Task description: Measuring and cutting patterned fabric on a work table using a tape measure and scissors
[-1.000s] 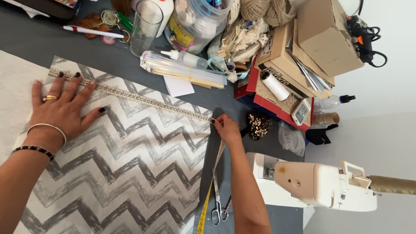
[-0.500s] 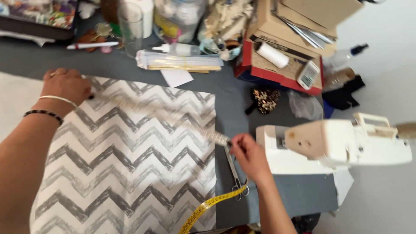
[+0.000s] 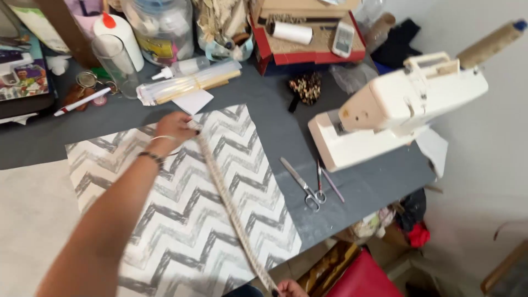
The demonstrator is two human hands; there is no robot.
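A grey and white chevron fabric (image 3: 181, 214) lies flat on the dark grey table (image 3: 275, 110). My left hand (image 3: 175, 125) pinches one end of a beige braided trim (image 3: 228, 206) near the fabric's far edge. The trim runs taut and diagonal over the fabric toward me. My right hand (image 3: 291, 287) grips its other end at the bottom edge of the view, past the table's near edge; only its fingers show.
Scissors (image 3: 301, 184) and thin tools lie on the table right of the fabric. A white sewing machine (image 3: 396, 110) stands at the right. A glass (image 3: 113, 66), jar, bottle, packet of sticks (image 3: 190, 85) and a red box (image 3: 308, 38) crowd the far side.
The trim has been lifted off the fabric's far edge and now stretches diagonally. My left hand moved right along that edge; my right hand pulled back toward me off the table.
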